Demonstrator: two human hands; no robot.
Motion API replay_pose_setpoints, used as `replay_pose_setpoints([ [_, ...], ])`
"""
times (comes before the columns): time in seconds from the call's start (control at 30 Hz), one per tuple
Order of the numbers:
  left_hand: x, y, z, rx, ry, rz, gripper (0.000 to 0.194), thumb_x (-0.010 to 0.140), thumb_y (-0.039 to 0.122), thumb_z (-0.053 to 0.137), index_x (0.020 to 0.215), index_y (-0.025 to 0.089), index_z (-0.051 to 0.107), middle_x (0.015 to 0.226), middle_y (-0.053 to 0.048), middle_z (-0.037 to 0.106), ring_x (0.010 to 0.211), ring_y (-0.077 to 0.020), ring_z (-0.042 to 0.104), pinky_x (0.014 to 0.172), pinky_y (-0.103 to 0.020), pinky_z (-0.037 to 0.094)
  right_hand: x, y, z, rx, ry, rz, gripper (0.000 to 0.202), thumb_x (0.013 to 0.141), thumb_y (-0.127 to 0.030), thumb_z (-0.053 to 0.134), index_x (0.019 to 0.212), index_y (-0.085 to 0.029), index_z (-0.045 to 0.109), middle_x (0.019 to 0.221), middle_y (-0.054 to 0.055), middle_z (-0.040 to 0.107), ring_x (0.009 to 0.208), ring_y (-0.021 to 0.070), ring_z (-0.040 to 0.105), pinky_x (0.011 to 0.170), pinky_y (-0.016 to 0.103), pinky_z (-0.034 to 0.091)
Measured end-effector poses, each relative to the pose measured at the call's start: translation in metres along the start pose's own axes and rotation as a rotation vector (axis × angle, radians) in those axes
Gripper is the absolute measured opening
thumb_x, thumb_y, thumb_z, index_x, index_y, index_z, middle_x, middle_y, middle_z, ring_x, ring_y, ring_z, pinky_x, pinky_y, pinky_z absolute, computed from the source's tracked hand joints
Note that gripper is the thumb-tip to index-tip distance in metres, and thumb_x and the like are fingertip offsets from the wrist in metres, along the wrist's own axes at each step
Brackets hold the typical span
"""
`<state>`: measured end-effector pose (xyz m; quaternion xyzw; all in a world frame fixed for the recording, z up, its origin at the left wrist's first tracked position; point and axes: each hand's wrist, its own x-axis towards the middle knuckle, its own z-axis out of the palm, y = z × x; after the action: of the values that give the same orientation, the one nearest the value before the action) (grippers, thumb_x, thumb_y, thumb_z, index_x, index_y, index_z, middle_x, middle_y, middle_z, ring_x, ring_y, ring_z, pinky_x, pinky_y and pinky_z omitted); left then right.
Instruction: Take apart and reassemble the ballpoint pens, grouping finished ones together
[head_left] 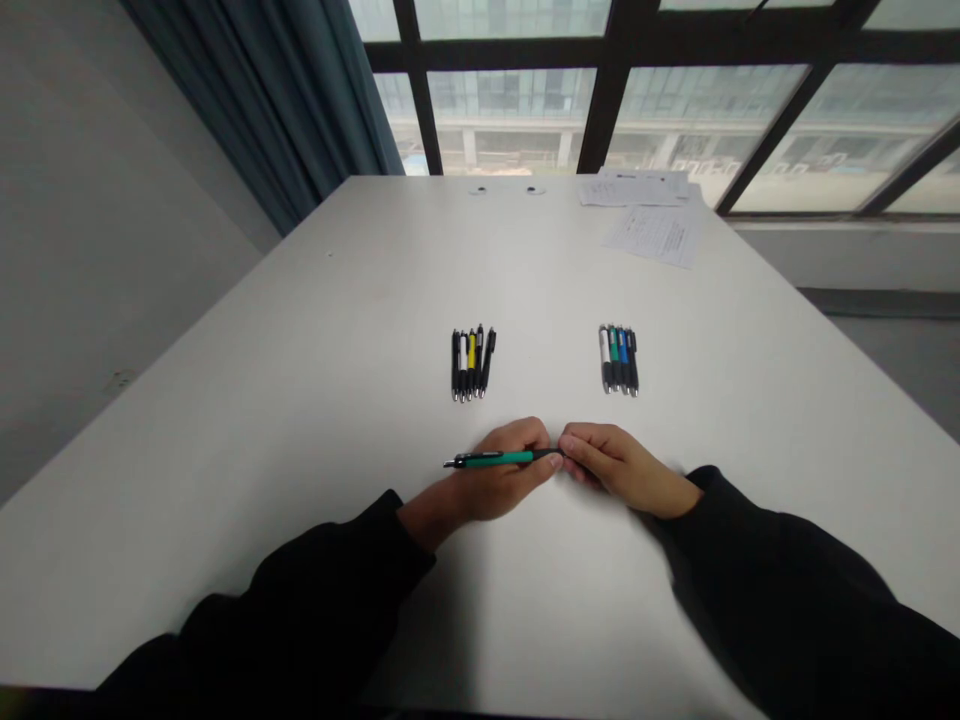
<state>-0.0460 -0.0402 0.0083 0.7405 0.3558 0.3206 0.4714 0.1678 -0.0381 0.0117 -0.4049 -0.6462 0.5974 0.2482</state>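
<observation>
A green and black pen (495, 458) lies level between my hands, its clip end pointing left. My left hand (506, 475) is closed round it, the thumb on the black grip. My right hand (611, 462) pinches the pen's tip end, which its fingers hide. Beyond my left hand several pens (471, 365), black, white and yellow, lie side by side on the white table (337, 400). Past my right hand is a second row of pens (619, 360), with white, green and blue barrels.
Printed papers (652, 235) lie at the table's far right, with more sheets behind them. Two small round fittings sit at the far edge. A window stands behind the table, and a blue curtain (300, 100) hangs at the left.
</observation>
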Motion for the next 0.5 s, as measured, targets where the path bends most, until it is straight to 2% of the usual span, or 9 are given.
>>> replay_pose_setpoints([
  [0.07,0.0000,0.0020,-0.0020,0.118,-0.063,0.043,0.029,0.099,0.034,0.050,0.074,0.018,0.047,0.072,0.003,0.048,0.068,-0.0116,0.044,0.065,-0.027,0.034,-0.0005,-0.0010,0.0007,0.006,0.011,0.001,0.050,0.098,-0.060,0.054,0.072,-0.017,0.055,0.062,-0.003,0.050,0.055,0.0094,0.038,0.051,0.025,0.029],
  [0.17,0.0005,0.0025,-0.0043,0.125,-0.131,0.023,0.033,0.102,0.035,0.045,0.074,0.018,0.046,0.069,0.004,0.046,0.065,-0.0109,0.042,0.064,-0.027,0.033,-0.0009,-0.0007,0.0017,0.046,0.017,0.008,0.050,0.096,-0.060,0.057,0.072,-0.016,0.057,0.061,-0.002,0.052,0.055,0.0092,0.040,0.051,0.025,0.030],
  [0.27,0.0000,0.0005,-0.0052,0.095,-0.130,0.001,0.038,0.103,0.039,0.043,0.072,0.018,0.044,0.067,0.004,0.044,0.063,-0.0106,0.040,0.062,-0.027,0.032,-0.0001,0.0007,0.0032,0.138,0.030,0.005,0.043,0.093,-0.055,0.066,0.076,-0.016,0.061,0.062,-0.002,0.055,0.056,0.0095,0.045,0.053,0.025,0.034],
  [0.4,-0.0012,-0.0010,-0.0064,0.050,-0.121,-0.010,0.041,0.104,0.041,0.040,0.071,0.018,0.045,0.066,0.003,0.045,0.063,-0.0112,0.042,0.062,-0.027,0.033,0.0018,0.0015,0.0048,0.314,0.059,-0.025,0.037,0.079,-0.044,0.085,0.089,-0.018,0.060,0.065,-0.004,0.058,0.057,0.0100,0.050,0.054,0.024,0.039],
  [0.43,-0.0014,-0.0006,-0.0068,0.038,-0.125,-0.015,0.040,0.104,0.042,0.040,0.072,0.018,0.047,0.067,0.002,0.047,0.063,-0.0115,0.043,0.062,-0.027,0.034,0.0020,0.0016,0.0047,0.342,0.053,-0.037,0.039,0.079,-0.044,0.085,0.093,-0.019,0.060,0.069,-0.003,0.060,0.058,0.0104,0.052,0.055,0.024,0.041],
  [0.5,-0.0015,0.0007,-0.0077,0.023,-0.129,-0.023,0.039,0.104,0.042,0.041,0.074,0.018,0.051,0.069,0.001,0.051,0.065,-0.0122,0.045,0.063,-0.027,0.036,0.0017,0.0019,0.0043,0.336,0.017,-0.043,0.037,0.086,-0.051,0.076,0.094,-0.018,0.062,0.073,0.000,0.063,0.061,0.0110,0.054,0.056,0.024,0.043],
])
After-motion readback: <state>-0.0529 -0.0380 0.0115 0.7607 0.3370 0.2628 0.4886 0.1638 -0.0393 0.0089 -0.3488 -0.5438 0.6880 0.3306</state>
